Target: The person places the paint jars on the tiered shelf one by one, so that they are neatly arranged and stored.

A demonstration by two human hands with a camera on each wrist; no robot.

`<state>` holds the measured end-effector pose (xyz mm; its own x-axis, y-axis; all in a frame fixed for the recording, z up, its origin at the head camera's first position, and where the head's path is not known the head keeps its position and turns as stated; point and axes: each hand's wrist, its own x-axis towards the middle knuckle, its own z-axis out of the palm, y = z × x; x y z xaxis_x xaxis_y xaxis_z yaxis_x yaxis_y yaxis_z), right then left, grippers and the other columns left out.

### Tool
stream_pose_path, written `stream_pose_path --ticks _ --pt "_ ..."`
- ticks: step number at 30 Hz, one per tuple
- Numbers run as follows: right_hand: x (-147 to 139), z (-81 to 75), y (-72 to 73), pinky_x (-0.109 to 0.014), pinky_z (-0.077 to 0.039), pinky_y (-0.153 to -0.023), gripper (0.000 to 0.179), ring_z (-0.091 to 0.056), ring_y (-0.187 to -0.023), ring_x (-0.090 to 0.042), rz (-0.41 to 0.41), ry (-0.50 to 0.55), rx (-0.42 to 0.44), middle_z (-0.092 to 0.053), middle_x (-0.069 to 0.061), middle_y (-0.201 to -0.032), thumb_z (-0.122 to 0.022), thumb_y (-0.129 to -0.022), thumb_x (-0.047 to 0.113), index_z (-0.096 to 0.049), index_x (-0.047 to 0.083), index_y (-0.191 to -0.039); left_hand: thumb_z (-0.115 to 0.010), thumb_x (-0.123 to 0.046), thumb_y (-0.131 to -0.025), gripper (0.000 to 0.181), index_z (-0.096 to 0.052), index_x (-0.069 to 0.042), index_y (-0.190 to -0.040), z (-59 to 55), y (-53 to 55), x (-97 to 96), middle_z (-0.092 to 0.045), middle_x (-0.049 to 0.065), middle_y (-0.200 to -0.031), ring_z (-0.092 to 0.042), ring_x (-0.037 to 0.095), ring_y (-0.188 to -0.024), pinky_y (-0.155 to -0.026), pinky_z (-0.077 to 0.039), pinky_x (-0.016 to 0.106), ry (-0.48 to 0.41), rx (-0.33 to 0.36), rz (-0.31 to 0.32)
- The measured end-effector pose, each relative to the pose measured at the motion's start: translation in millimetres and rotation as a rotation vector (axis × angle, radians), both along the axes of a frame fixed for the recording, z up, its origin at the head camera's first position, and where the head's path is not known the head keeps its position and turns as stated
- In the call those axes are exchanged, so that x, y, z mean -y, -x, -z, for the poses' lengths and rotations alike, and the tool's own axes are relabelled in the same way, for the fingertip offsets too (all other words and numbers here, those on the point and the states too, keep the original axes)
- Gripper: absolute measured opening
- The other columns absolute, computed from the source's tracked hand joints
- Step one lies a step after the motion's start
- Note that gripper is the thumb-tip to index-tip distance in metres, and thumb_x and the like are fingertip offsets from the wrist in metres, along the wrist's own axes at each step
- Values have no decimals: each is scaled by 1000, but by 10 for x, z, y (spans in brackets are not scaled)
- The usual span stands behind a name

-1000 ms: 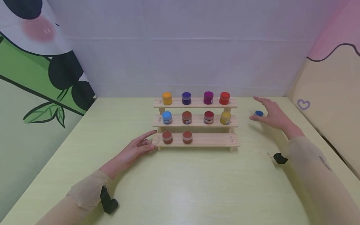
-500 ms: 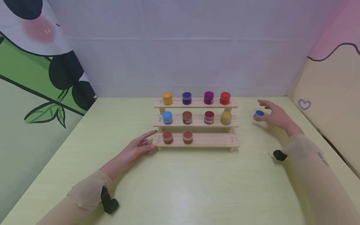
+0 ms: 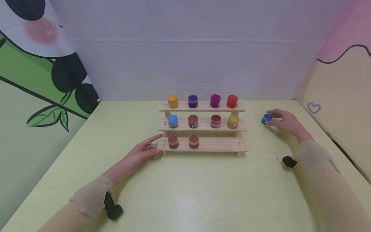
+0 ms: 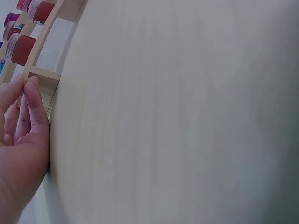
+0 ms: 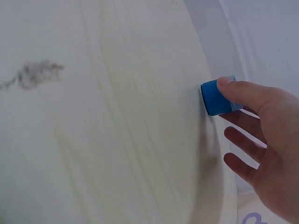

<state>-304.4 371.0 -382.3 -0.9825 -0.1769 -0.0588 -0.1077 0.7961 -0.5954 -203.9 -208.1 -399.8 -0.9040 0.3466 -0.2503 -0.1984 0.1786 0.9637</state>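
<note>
My right hand (image 3: 285, 122) pinches a small blue paint jar (image 3: 266, 119) between thumb and fingers, to the right of a three-tier wooden rack (image 3: 218, 145). In the right wrist view the thumb lies on the side of the blue jar (image 5: 217, 99) and the lower fingers are spread clear of it. Whether the jar touches the table cannot be told. At the rack's left end, my left hand (image 3: 142, 154) holds the bottom shelf, forefinger at its back corner and thumb at its front. The left wrist view shows this hand (image 4: 25, 126) against the rack's end.
Two brown paint jars (image 3: 173, 141) stand at the left of the bottom shelf. Light blue, brown, dark red and yellow (image 3: 233, 121) jars occupy the middle shelf. Orange, dark blue, purple and red (image 3: 232, 101) ones line the top. A pale wall (image 3: 197, 64) closes the back.
My right hand has come down around the blue jar, its fingers and thumb closing onto it, and the jar shows more fully. The left hand and the rack stay put.
</note>
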Motion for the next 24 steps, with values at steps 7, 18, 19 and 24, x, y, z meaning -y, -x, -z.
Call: stream_pose_path --ticks 7,18,19,24 --pt "18 34 -4 -64 -37 -103 60 -48 -128 -47 14 -8 -43 -54 -28 -139 -63 -96 38 -48 3 -142 -61 -19 -98 67 -29 -23 -156 10 1 0 -64 -7 -99 -64 5 -96 -88 -53 19 -1 -10 15" --pt "75 -13 -45 -60 -45 -94 55 -56 -119 -46 40 -23 -114 -58 -28 -133 -62 -97 38 -52 5 -140 -61 -21 -98 66 -30 -25 -156 12 1 4 -65 -7 -100 -64 5 -97 -89 -53 19 4 2 11" --pt "78 -15 -49 -59 -45 -95 56 -55 -120 -46 44 -26 -111 -57 -28 -134 -61 -97 39 -52 5 -140 -61 -21 -98 66 -30 -25 -156 14 2 5 -65 -7 -100 -64 5 -97 -89 -53 19 5 3 12" --pt "102 -35 -72 -60 -45 -95 57 -54 -120 -46 63 -31 -108 -56 -28 -135 -61 -97 43 -52 7 -141 -62 -21 -98 66 -30 -24 -156 10 3 4 -65 -7 -100 -64 5 -97 -89 -53 19 4 2 11"
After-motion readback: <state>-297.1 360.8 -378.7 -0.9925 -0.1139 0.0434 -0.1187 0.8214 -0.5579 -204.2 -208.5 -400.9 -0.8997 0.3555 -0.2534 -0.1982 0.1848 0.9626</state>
